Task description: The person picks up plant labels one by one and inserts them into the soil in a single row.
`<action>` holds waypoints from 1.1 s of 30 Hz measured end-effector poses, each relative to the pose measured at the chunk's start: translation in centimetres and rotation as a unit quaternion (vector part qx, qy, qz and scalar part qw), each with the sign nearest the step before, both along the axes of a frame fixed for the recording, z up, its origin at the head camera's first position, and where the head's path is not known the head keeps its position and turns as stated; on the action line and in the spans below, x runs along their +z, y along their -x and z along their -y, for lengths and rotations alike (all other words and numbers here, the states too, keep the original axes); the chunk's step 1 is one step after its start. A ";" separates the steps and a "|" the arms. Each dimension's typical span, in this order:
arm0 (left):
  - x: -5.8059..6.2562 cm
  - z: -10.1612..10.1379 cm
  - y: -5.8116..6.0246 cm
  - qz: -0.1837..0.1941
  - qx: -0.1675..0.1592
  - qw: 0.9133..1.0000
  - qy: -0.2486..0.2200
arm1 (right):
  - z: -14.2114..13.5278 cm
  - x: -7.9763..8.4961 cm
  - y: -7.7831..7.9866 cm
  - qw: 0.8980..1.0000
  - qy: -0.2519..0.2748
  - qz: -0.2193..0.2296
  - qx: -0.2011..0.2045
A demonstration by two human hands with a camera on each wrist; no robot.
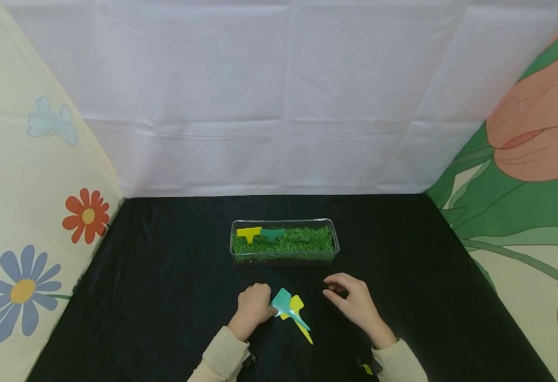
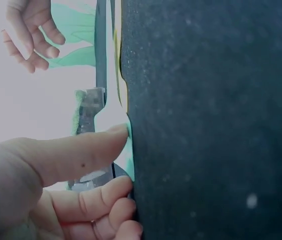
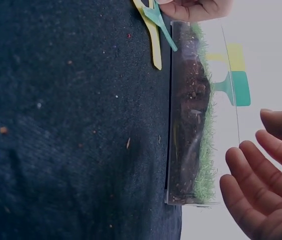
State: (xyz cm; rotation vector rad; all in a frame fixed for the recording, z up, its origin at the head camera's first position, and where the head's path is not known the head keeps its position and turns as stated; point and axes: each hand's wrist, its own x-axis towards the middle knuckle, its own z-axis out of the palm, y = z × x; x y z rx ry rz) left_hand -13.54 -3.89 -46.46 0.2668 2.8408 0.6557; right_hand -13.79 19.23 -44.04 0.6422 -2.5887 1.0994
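Between my hands, a teal T-shaped plant label [image 1: 283,300] lies crosswise over a yellow plant label [image 1: 298,304] on the black cloth. My left hand [image 1: 254,306] pinches the teal label at its broad head; in the left wrist view the thumb [image 2: 88,152] lies on its face and the curled fingers are at its edge. My right hand [image 1: 354,301] hovers to the right of the labels, thumb and fingers loosely curved apart, holding nothing. In the right wrist view that hand [image 3: 263,187] is beside the planter.
Behind the hands stands a clear plastic planter [image 1: 285,258] with soil and green grass [image 1: 309,240]. A yellow label [image 1: 248,233] and a teal label [image 1: 273,233] stand upright in its left part. Black cloth [image 1: 173,297] covers the table, with a white curtain [image 1: 279,106] behind.
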 end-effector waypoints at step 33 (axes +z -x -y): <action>-0.4 -0.3 -0.2 -0.004 0.022 1.000 -0.017 | -0.1 -0.1 -0.4 1.000 -0.004 -0.002 -0.007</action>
